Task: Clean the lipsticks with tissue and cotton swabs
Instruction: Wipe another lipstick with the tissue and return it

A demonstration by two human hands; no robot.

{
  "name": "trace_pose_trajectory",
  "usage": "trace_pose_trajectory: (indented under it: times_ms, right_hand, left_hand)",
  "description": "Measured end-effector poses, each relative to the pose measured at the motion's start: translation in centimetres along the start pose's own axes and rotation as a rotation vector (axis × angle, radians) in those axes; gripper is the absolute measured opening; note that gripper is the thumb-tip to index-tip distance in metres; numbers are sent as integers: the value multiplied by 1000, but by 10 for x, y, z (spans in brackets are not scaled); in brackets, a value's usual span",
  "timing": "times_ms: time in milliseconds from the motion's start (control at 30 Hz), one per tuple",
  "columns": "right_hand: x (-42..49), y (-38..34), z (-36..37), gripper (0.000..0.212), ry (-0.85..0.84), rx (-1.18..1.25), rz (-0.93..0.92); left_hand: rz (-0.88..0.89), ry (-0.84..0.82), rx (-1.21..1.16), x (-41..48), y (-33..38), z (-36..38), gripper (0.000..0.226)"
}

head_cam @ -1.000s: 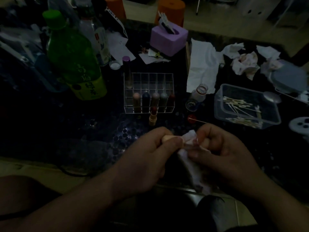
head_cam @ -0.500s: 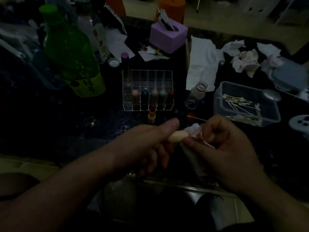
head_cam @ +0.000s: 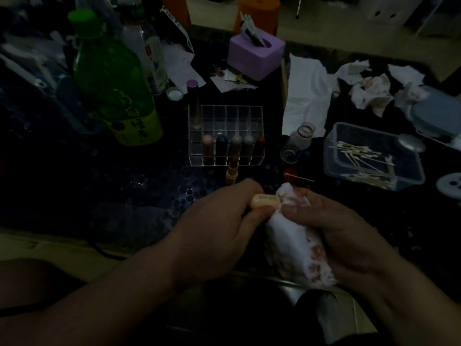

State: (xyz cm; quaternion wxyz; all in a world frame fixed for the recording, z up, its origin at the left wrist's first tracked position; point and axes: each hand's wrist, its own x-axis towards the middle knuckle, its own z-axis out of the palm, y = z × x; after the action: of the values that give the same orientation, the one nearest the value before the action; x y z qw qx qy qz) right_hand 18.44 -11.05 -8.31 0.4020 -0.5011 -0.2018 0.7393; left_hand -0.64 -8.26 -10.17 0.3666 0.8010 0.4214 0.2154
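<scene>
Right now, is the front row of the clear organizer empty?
No: five lipsticks stand in the front row of the clear organizer.

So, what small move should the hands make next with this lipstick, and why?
Probably twist the cream lipstick tube in the left hand, with the right hand pinching the tissue around its end. The tissue covers that end and shows pink stains, so the wipe looks unfinished; turning would bring the remaining sides against the tissue.
</scene>
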Motion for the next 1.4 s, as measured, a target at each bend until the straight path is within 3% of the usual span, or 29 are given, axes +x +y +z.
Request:
trace_pose_trajectory:
  times_ms: [100, 267, 367, 433, 533, 600, 633, 733, 800, 900, 933, 1067, 1233, 1333, 1400]
  right_hand:
    - [0, -4, 1, 34, 53, 127, 63]
    - [-4, -14, -11, 30, 78, 276, -1]
    - [-4, -7, -10, 34, 34, 319, 52]
    - [-6, -4, -8, 37, -11, 352, 70]
    - [-7, -6, -9, 40, -29, 389, 55]
    - [-5, -5, -14, 71, -17, 402, 15]
    - [-5, -3, -17, 75, -35, 390, 1]
    - [-3, 0, -22, 74, -70, 303, -22]
    - [-3, 1, -24, 64, -60, 245, -65]
    - [-6, -2, -24, 23, 35, 68, -207]
    - [-8, -4, -22, 18, 53, 45, -242]
    - [-9, -5, -21, 24, -19, 7, -256]
    - [-6, -2, -24, 10, -77, 10, -242]
    - [-3, 1, -24, 46, -73, 13, -220]
    - [-4, 1, -23, 49, -52, -4, -217]
  left_hand:
    - [-50, 44, -127, 1, -2, 4, 19]
    - [-475, 144, -842, 5, 4, 5, 26]
    - [-558, -25, -1316, 7, 5, 7, 27]
    - [-507, -177, -1436, 6, 6, 9, 24]
    - [-462, -191, -1534, 8, 7, 13, 30]
    - [-437, -112, -1578, 8, 6, 13, 32]
    - [-418, -108, -1589, 8, 5, 13, 34]
    - [-394, -180, -1625, 8, 3, 12, 36]
    - [-403, -210, -1655, 8, 4, 12, 32]
    - [-398, -237, -1630, 9, 7, 9, 34]
    - [-394, -244, -1609, 10, 8, 8, 36]
    - [-386, -189, -1611, 11, 7, 6, 29]
    - [-428, -186, -1540, 13, 8, 9, 36]
    - [-417, -208, -1584, 14, 9, 9, 35]
    - [-401, -160, -1588, 14, 11, 9, 32]
